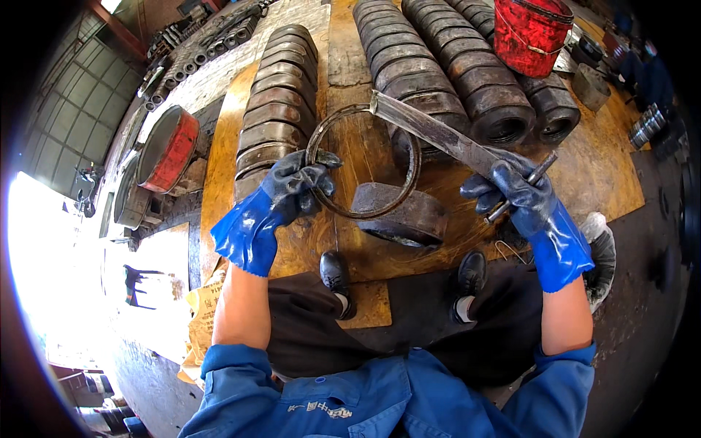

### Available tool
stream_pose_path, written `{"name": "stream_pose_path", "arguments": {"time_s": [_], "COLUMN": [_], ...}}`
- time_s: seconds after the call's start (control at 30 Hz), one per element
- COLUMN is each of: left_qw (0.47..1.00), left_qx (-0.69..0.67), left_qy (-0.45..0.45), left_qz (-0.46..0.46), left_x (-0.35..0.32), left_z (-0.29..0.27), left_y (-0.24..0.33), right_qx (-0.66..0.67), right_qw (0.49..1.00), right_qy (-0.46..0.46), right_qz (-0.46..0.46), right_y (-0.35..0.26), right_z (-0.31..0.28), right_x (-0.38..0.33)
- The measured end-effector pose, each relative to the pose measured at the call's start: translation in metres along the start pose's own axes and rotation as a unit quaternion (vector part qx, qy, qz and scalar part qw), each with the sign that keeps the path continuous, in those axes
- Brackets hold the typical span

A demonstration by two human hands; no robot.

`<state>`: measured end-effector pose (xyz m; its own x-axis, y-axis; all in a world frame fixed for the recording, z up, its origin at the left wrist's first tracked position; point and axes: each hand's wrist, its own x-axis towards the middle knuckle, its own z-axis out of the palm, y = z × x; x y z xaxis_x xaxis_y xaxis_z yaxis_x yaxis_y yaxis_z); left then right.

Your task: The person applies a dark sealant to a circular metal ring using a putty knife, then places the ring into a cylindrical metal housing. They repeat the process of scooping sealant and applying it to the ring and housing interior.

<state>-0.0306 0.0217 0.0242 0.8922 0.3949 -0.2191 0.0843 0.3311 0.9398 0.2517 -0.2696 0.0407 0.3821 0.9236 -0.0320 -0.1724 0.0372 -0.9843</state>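
My left hand (296,186), in a blue rubber glove with a dark, dirty palm, grips a thin, brown-stained metal ring (418,166) by its left side. In the matching glove, my right hand (520,188) is closed around a long flat grey metal bar (434,133). A short dark rod (539,172) also passes through that fist; whether it joins the bar is hidden. The bar's far end overlaps the ring's top edge, and contact there cannot be confirmed. Below the ring, a thick dark steel collar (401,213) lies on the stained wooden board (343,248).
Rows of dark steel collars (276,109) stretch away ahead. A red bucket (531,36) stands on the right-hand rows. A large red-sided ring (169,150) is at left. Near my right forearm is a plastic-lined container (600,263); brown paper sacking (204,314) lies by my left.
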Motion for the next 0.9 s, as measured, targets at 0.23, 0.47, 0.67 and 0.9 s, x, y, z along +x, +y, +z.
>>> {"name": "stream_pose_path", "arguments": {"time_s": [0.23, 0.47, 0.67, 0.9], "left_qw": [0.997, 0.985, 0.981, 0.974], "left_qx": [0.076, 0.158, 0.184, 0.216], "left_qy": [0.005, -0.019, -0.028, -0.032], "left_qz": [-0.027, -0.064, -0.060, -0.062], "left_x": [-0.004, -0.009, -0.009, -0.009], "left_z": [0.007, 0.020, 0.024, 0.025], "left_y": [0.004, 0.010, 0.007, 0.007], "right_qx": [0.034, 0.012, -0.027, -0.038], "right_qw": [0.999, 0.996, 0.993, 0.991], "right_qy": [0.032, 0.001, -0.042, -0.059], "right_qz": [0.027, 0.091, 0.109, 0.117], "right_y": [0.010, 0.011, 0.007, 0.006], "right_z": [-0.012, -0.008, -0.002, 0.003], "right_x": [0.003, 0.000, -0.001, 0.000]}}
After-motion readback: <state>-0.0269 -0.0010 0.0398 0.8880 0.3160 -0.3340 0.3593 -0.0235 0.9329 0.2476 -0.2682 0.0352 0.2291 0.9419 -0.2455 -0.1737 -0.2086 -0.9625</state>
